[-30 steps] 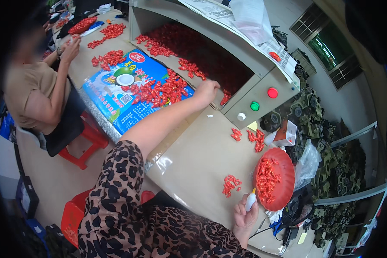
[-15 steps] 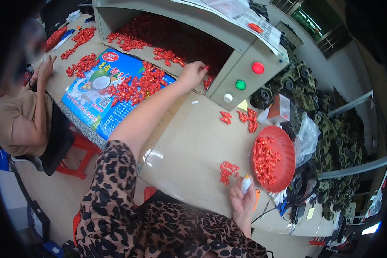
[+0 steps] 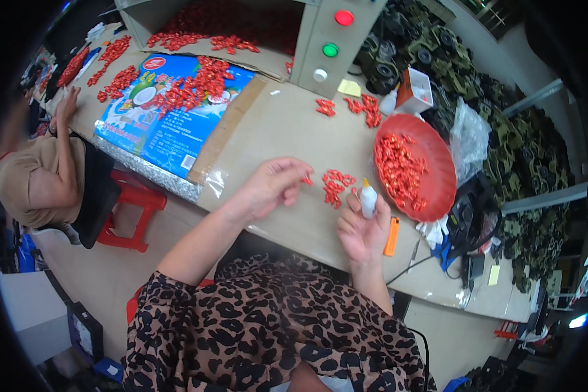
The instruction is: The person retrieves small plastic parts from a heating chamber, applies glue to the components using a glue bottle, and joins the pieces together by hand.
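My left hand [image 3: 271, 186] is over the near part of the table, its thumb and forefinger pinching a small red piece [image 3: 306, 179]. Just right of it lies a loose group of similar red pieces [image 3: 336, 186]. In my right hand [image 3: 362, 230] is a small white squeeze bottle [image 3: 368, 201], held upright with its yellow tip pointing up. Beyond that hand, a red scalloped bowl [image 3: 438, 163] contains many more of the red pieces. Their exact kind is too small to make out.
A grey box-like machine [image 3: 305, 62] with round buttons stands at the back, red pieces inside. Left of centre, a blue printed cardboard sheet [image 3: 170, 153] bears more pieces. An orange cutter [image 3: 391, 236] lies beside my right hand. Another person [image 3: 42, 176] sits at the left.
My left hand has drawn back from the machine's opening to the near table, holding a small red piece. My right hand still grips the bottle, and the view has shifted.
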The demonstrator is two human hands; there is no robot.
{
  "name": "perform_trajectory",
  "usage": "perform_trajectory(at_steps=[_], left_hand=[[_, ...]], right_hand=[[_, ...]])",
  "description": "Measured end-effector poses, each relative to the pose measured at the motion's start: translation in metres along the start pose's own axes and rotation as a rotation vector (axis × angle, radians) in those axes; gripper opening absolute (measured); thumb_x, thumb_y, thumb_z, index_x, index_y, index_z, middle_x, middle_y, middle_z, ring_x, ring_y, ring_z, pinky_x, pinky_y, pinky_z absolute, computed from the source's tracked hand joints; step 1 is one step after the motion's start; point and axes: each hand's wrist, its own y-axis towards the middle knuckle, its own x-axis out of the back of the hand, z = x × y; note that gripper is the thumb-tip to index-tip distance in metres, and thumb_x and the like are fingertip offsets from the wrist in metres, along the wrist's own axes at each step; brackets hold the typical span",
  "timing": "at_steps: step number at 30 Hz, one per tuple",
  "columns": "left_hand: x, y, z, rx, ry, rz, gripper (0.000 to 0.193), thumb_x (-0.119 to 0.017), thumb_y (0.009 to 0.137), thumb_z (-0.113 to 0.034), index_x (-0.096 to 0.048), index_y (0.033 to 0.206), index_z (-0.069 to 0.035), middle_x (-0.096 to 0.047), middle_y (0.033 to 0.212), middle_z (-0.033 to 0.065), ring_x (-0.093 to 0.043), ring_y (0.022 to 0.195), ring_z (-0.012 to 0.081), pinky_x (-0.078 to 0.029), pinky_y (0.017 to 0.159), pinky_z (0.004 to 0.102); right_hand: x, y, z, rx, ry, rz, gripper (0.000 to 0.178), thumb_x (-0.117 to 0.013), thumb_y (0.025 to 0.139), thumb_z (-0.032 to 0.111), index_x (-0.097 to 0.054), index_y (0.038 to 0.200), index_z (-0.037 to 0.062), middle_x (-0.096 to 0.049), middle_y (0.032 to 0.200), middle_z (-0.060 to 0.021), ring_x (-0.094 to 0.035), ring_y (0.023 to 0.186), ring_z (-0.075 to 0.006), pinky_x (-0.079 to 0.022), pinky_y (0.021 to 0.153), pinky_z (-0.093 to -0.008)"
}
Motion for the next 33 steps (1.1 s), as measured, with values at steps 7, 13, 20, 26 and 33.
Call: perform_trajectory(at_steps=[7,13,20,26,33], left_hand=[[-0.033,-0.006,0.048,-0.025,-0.102,0.185,0.026,-0.047,0.085,-0.019,-0.053,0.1,0.002,-0.053,0.076,0.0031,-0.046,0.059,0.0081,-0.041,0.053,0.0212],[-0.042,-0.012,0.058,-0.126,-0.028,0.105,0.027,-0.044,0.087,-0.018,-0.05,0.104,0.002,-0.054,0.082,0.0046,-0.051,0.07,0.0109,-0.043,0.063,0.0225],[-0.021,-0.01,0.047,-0.178,0.14,0.105,0.023,-0.047,0.085,-0.011,-0.048,0.106,-0.001,-0.054,0.093,0.0067,-0.052,0.075,0.0108,-0.045,0.067,0.0241],[-0.028,-0.008,0.048,-0.133,0.035,0.12,0.02,-0.046,0.084,-0.008,-0.044,0.104,-0.002,-0.053,0.095,0.0095,-0.051,0.082,0.0134,-0.045,0.07,0.026],[-0.027,-0.008,0.056,-0.126,0.034,0.11,0.022,-0.049,0.083,-0.006,-0.047,0.104,-0.002,-0.052,0.098,0.0078,-0.053,0.083,0.0132,-0.045,0.071,0.0253]], right_hand=[[-0.008,0.002,-0.019,0.068,0.052,-0.031,0.028,-0.043,0.082,0.032,-0.048,0.08,0.0048,-0.045,0.064,-0.0031,-0.041,0.05,-0.0129,-0.036,0.044,-0.0265],[0.001,0.0,-0.02,0.108,-0.009,-0.012,0.028,-0.043,0.081,0.031,-0.049,0.078,0.0043,-0.05,0.066,-0.0045,-0.048,0.055,-0.0139,-0.039,0.046,-0.0269],[0.014,-0.012,0.001,0.461,-0.292,-0.154,0.019,-0.055,0.078,0.009,-0.049,0.095,0.0029,-0.053,0.087,-0.0088,-0.045,0.064,-0.0118,-0.038,0.056,-0.0236],[0.016,-0.015,0.012,0.549,-0.489,-0.064,0.019,-0.055,0.079,0.007,-0.045,0.095,0.003,-0.052,0.087,-0.0097,-0.047,0.064,-0.0109,-0.038,0.056,-0.0216],[0.018,-0.014,-0.003,0.646,-0.638,-0.122,0.022,-0.055,0.079,0.007,-0.043,0.096,0.0024,-0.051,0.089,-0.0113,-0.05,0.066,-0.013,-0.042,0.058,-0.0238]])
